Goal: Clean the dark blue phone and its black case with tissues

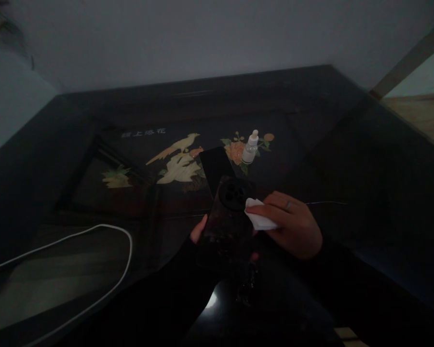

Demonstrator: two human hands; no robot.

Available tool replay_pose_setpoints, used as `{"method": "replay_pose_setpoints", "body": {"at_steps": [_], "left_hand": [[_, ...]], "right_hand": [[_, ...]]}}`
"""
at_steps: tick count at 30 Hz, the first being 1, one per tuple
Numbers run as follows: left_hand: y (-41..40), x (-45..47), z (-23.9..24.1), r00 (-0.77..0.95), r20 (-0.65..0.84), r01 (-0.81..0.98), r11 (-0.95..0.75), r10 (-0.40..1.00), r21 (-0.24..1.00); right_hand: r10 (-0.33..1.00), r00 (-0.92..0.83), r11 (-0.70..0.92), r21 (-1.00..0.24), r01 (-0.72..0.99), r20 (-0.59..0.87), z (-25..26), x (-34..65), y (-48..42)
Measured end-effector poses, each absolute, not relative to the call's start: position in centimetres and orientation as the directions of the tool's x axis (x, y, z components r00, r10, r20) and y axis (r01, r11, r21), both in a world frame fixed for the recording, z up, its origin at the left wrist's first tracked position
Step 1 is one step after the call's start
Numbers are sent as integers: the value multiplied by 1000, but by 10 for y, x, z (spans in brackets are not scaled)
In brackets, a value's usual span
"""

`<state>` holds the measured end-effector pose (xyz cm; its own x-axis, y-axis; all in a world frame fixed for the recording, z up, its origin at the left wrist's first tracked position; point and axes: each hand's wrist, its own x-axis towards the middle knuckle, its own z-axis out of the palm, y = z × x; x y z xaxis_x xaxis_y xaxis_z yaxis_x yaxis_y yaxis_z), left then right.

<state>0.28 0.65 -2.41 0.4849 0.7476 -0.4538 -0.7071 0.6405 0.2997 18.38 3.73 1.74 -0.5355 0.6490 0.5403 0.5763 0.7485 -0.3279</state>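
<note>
A dark smartphone (226,236), its back with a round camera ring facing me, lies in my left hand (198,229). That hand is closed around the phone from beneath, and only the thumb and some fingertips show at the edges. A beaded strap (246,289) hangs from the phone's lower end. My right hand (292,224), with a ring on one finger, pinches a folded white tissue (261,217) at the phone's right edge, beside the camera ring. Beyond the phone lies a flat black slab (217,168), partly hidden by it; what it is I cannot tell.
A small white dropper bottle (250,149) stands upright past the phone on the dark glossy table (304,106). Inlaid bird and flower pictures decorate the tabletop. A white cable (130,241) curves across the left side. A pale wall rises behind the table, and the light is dim.
</note>
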Motion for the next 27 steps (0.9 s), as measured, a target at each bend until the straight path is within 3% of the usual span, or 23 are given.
{"method": "replay_pose_setpoints", "body": {"at_steps": [3,7,16,22,27], "left_hand": [[2,4,-31,480,-404,-770,595,779,231],[8,-1,-19,719,-296,-629,770,629,110],[10,-6,-3,768,-120,-619,778,629,113],[9,-5,-9,856,-114,-489,861,504,135],[4,-4,-17,871,-169,-453,888,461,81]], "right_hand": [[640,-544,759,-340,555,542,17,184,36],[730,-441,662,-381,646,522,20,185,34],[812,-282,518,-410,751,510,19,190,41],[843,-230,457,-421,784,487,19,191,42],[851,-234,459,-449,767,471,20,193,43]]}}
